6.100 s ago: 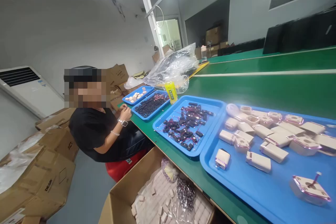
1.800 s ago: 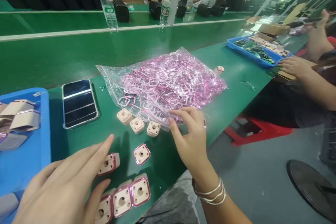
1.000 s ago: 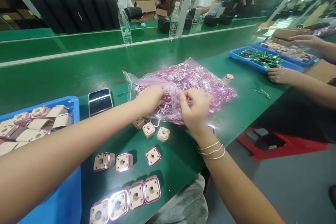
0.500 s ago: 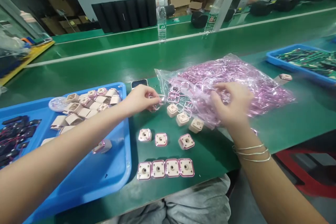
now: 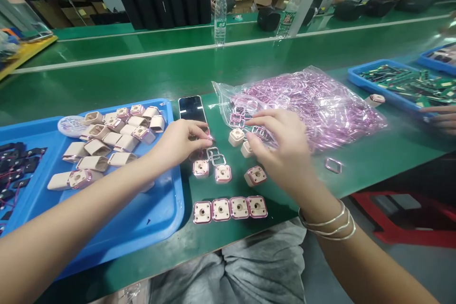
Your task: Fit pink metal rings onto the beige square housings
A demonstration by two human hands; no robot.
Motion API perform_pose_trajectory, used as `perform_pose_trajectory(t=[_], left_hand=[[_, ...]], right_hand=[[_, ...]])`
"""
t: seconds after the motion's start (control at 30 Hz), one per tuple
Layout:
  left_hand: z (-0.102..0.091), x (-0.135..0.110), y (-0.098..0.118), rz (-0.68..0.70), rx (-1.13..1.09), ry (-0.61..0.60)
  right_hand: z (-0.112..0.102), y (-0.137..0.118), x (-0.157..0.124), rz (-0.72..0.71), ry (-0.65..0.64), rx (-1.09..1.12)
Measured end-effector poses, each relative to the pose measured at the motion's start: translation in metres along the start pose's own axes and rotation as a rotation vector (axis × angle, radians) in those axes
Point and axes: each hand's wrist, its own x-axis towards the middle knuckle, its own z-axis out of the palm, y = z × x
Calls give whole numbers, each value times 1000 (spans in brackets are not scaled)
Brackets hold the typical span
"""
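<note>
Two loose pink rings point(image 5: 215, 157) lie mid-frame under left hand point(image 5: 180, 141), fingers curled, pinching unclear; right hand point(image 5: 285, 152), spread, may knock beige caps point(image 5: 236, 137) off counter point(image 5: 374, 161).

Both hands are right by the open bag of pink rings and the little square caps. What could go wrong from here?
The right hand hangs over the unringed caps; a sweep could knock them into the ringed row near the table edge. One stray ring already lies apart, close to that edge, and might drop. Loose rings by the left hand lie close to the phone and could perhaps scratch it.
</note>
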Motion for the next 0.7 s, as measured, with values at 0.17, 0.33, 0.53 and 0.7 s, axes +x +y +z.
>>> perform_pose_trajectory(t=[0.17, 0.33, 0.53, 0.7], left_hand=[[-1, -15, 14, 242, -35, 21], [-2, -37, 26, 187, -234, 69], [-14, -79, 31, 46, -569, 191], [-11, -126, 17, -64, -1061, 277]], right_hand=[[5, 1, 2, 68, -247, 112], [25, 14, 10, 184, -376, -164], [41, 8, 27, 232, -393, -168], [6, -38, 16, 123, -288, 525]])
